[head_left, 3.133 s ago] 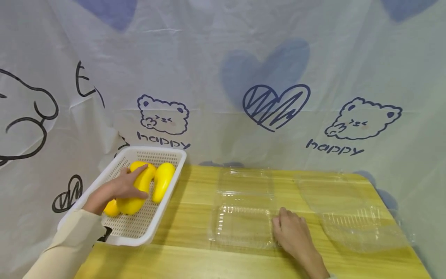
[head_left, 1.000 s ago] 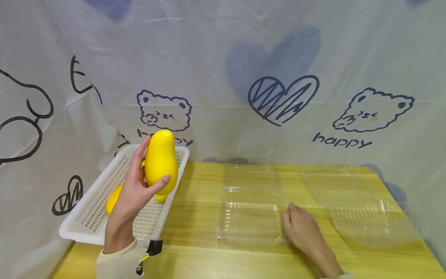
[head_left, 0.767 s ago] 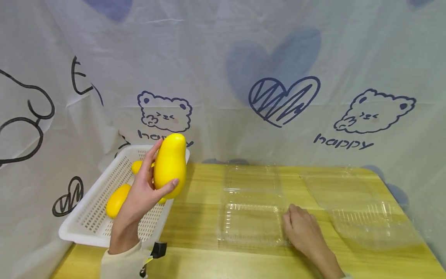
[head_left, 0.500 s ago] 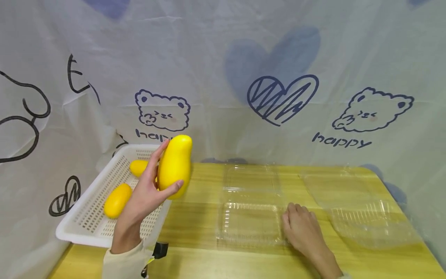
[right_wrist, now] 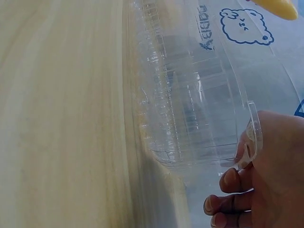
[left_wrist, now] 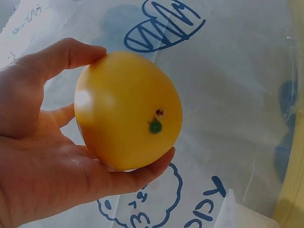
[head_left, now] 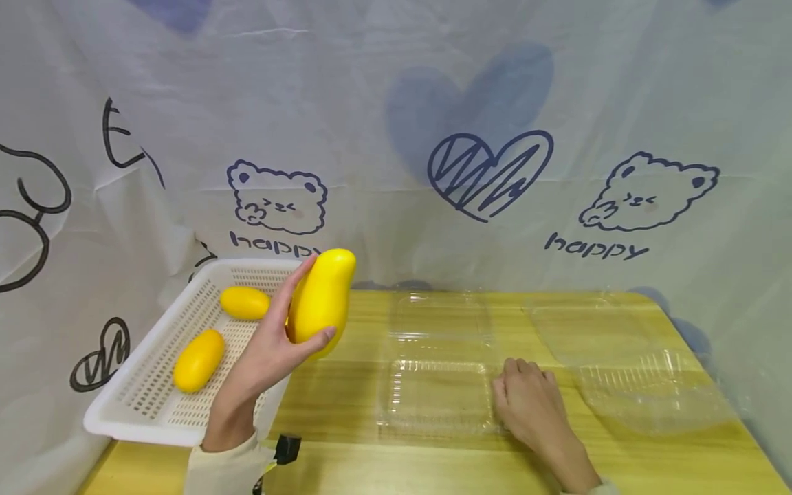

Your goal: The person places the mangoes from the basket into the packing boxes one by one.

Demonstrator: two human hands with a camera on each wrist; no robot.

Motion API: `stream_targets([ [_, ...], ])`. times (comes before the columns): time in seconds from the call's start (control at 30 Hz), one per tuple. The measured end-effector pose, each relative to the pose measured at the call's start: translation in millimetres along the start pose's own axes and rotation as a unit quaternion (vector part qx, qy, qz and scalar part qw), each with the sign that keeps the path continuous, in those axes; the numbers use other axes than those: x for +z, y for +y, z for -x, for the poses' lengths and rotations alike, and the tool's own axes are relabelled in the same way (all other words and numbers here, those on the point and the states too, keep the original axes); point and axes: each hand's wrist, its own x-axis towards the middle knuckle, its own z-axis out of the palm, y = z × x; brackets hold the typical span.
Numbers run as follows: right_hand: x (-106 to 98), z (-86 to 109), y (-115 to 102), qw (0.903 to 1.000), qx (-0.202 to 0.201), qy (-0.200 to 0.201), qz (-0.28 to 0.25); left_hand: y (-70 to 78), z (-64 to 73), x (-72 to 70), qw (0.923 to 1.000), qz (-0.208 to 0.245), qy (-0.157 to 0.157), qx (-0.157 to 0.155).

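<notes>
My left hand point(head_left: 272, 350) grips a glossy yellow mango point(head_left: 324, 299), held tilted above the right side of the white basket point(head_left: 117, 412). Its thumb and fingers lie on opposite sides of the fruit, and in the left wrist view the mango's rounded end point(left_wrist: 128, 95) shows a small hole and a green spot. A clear plastic clamshell box point(head_left: 442, 395) lies with its lid back on the table. At its right edge, my right hand point(head_left: 529, 402) pinches the rim tab between thumb and finger, as the right wrist view shows.
Two more yellow fruits, one at the back point(head_left: 244, 302) and one at the left point(head_left: 198, 361), lie in the basket; my left arm hides part of it. A second clear clamshell box point(head_left: 656, 399) is open at the right. Behind the wooden table point(head_left: 346, 454) hangs a printed cloth point(head_left: 371, 137).
My left hand has lifted the mango out of the basket, turned it upright, then carried it rightward and slightly down, tilting it. My right hand has stayed at the box's edge.
</notes>
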Motion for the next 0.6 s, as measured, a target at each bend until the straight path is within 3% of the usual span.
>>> stream_targets([
  [0.37, 3.3, 3.8, -2.1, 0.9999, 0.007, -0.003, -0.014, -2.3, -0.3, 10.1, 0.9997, -0.005, -0.019, 0.013],
  [0.6, 4.0, 1.4, -0.7, 0.9998, -0.005, 0.015, -0.013, -1.1, -2.9, 17.3, 0.9987, -0.036, -0.015, 0.033],
])
